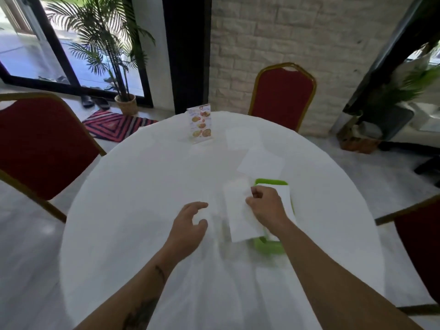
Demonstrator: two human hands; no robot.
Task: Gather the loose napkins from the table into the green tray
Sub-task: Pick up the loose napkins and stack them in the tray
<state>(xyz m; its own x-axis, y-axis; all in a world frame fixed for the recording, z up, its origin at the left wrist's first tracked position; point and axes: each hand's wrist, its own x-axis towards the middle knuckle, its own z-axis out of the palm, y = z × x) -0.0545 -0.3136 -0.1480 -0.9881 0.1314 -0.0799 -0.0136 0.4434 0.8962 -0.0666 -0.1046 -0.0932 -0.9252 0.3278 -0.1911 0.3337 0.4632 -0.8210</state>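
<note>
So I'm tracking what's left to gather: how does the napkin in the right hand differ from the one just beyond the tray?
The held napkin is pinched by the right hand and overlaps the tray; the far napkin lies flat on the table, untouched, clear of the tray. Both are white.

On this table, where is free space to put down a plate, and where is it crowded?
The left half is bare, between the menu stand and the left hand. The near edge between the forearms is bare too. The right side is crowded: green tray, right hand gripping a napkin, and two loose napkins beyond.
</note>
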